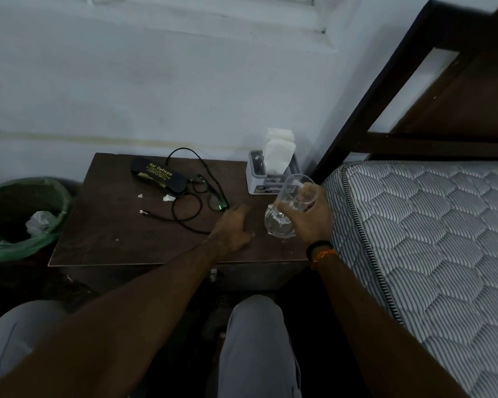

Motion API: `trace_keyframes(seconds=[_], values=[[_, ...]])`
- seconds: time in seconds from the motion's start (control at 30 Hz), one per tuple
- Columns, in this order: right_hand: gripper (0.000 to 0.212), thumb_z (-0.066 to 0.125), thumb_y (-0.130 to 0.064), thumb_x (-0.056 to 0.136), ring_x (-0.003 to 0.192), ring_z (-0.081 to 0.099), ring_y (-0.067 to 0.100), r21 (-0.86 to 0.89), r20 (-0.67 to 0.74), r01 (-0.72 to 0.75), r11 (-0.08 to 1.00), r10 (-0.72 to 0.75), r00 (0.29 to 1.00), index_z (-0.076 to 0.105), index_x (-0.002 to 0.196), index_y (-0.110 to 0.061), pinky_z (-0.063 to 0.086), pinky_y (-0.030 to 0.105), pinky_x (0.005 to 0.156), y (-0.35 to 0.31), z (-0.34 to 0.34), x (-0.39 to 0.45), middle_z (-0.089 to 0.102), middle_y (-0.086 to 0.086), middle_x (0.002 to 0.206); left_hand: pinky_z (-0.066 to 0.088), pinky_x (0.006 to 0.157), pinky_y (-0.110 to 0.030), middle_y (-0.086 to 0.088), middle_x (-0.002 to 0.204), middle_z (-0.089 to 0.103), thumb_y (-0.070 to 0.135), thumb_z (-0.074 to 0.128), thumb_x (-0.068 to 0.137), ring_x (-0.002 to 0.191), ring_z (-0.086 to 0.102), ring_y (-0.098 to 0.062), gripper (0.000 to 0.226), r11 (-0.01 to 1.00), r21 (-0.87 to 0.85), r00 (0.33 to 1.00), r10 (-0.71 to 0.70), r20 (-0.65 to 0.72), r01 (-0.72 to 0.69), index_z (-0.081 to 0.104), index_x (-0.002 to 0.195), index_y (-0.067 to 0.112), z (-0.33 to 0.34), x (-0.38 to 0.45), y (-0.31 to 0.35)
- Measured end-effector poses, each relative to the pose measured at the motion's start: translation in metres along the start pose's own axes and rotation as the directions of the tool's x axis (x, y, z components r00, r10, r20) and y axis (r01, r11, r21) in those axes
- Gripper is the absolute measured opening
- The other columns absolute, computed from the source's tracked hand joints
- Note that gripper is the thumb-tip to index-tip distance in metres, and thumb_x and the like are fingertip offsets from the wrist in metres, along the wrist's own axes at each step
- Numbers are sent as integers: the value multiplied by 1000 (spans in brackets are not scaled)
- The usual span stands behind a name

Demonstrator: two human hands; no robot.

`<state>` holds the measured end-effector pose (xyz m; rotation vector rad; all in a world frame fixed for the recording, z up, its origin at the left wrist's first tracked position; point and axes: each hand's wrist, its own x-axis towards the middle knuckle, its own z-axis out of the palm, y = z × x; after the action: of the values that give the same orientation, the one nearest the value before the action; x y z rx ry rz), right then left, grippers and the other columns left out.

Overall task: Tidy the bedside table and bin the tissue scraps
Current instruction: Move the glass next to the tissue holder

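The dark wooden bedside table (pixel 112 234) carries a black glasses case (pixel 158 177), black-framed glasses (pixel 210 195), a tangled black cable (pixel 186 216) and two small white tissue scraps (pixel 168 198) (pixel 140 195). My right hand (pixel 308 216) grips a clear glass (pixel 285 214), tilted, at the table's right edge. My left hand (pixel 233 228) rests low over the tabletop beside the glasses, fingers loosely apart, holding nothing. A green-lined bin (pixel 20 216) stands left of the table with a crumpled tissue (pixel 39 222) inside.
A grey-white holder (pixel 259 179) with folded napkins (pixel 278 152) stands at the table's back right corner. A striped mattress (pixel 431 239) and dark bed frame (pixel 385 81) lie right. A pale wall runs behind. My knees are below the table.
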<state>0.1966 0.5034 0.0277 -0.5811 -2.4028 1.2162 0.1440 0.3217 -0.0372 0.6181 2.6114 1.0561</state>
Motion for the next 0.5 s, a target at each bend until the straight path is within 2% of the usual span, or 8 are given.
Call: trace_keyframes(seconds=[0.13, 0.27, 0.33, 0.37, 0.4, 0.43, 0.47, 0.5], values=[[71, 85, -48, 57, 96, 63, 11, -34, 1, -4, 999, 4, 1000, 52, 116, -28, 55, 37, 88, 14, 1, 1, 64, -10, 108, 48, 100, -44, -13, 136, 55, 24, 84, 66, 122, 54, -29, 88, 989, -137, 998, -45, 35, 50, 42, 142, 10, 17, 14, 1], [70, 88, -45, 57, 96, 62, 10, -12, 4, -26, 1000, 26, 1000, 52, 116, -29, 55, 34, 88, 22, 4, 4, 63, -12, 107, 47, 102, -45, -8, 142, 51, 34, 91, 51, 126, 52, -25, 110, 973, -213, 995, -83, 50, 92, 36, 146, 16, 28, 27, 7], [71, 88, -44, 57, 97, 61, 10, -6, 10, -33, 999, 33, 999, 52, 117, -29, 55, 34, 88, 26, 5, 7, 62, -12, 107, 44, 107, -36, -7, 143, 50, 34, 91, 55, 128, 51, -24, 107, 980, -165, 990, -92, 109, 110, 37, 146, 19, 27, 33, 1], [71, 88, -44, 58, 96, 62, 9, -9, 14, -33, 999, 34, 999, 52, 117, -29, 55, 34, 87, 28, 6, 9, 62, -13, 107, 41, 105, -23, -6, 142, 50, 35, 90, 57, 126, 51, -21, 104, 988, -110, 983, -90, 160, 108, 39, 145, 20, 27, 37, 4], [71, 88, -43, 58, 96, 62, 9, -17, 16, -32, 999, 32, 999, 52, 118, -29, 56, 34, 87, 30, 6, 10, 62, -14, 106, 38, 96, -9, -3, 139, 54, 44, 89, 56, 121, 54, -14, 101, 984, -37, 974, -168, 149, 175, 43, 142, 21, 29, 38, 11], [70, 88, -42, 58, 95, 62, 9, -20, 16, -25, 999, 25, 1000, 53, 118, -28, 56, 34, 87, 32, 6, 11, 62, -14, 106, 36, 84, 1, -1, 130, 62, 58, 83, 55, 111, 59, -8, 94, 950, 2, 949, -313, 29, 313, 51, 135, 22, 38, 48, 19], [70, 88, -41, 59, 95, 62, 9, -21, 14, -20, 1000, 20, 1000, 53, 118, -28, 56, 34, 87, 35, 6, 12, 63, -13, 106, 41, 74, 2, -1, 115, 71, 68, 70, 58, 99, 66, -5, 80, 930, 22, 930, -367, 18, 366, 62, 123, 21, 34, 47, 15], [71, 88, -41, 59, 96, 62, 9, -21, 16, -15, 1000, 16, 1000, 53, 119, -27, 56, 34, 87, 36, 7, 12, 63, -12, 107, 50, 70, -8, -4, 100, 76, 56, 65, 64, 89, 71, -8, 60, 819, -26, 778, -554, -296, 573, 73, 107, 14, 39, 62, 18]])
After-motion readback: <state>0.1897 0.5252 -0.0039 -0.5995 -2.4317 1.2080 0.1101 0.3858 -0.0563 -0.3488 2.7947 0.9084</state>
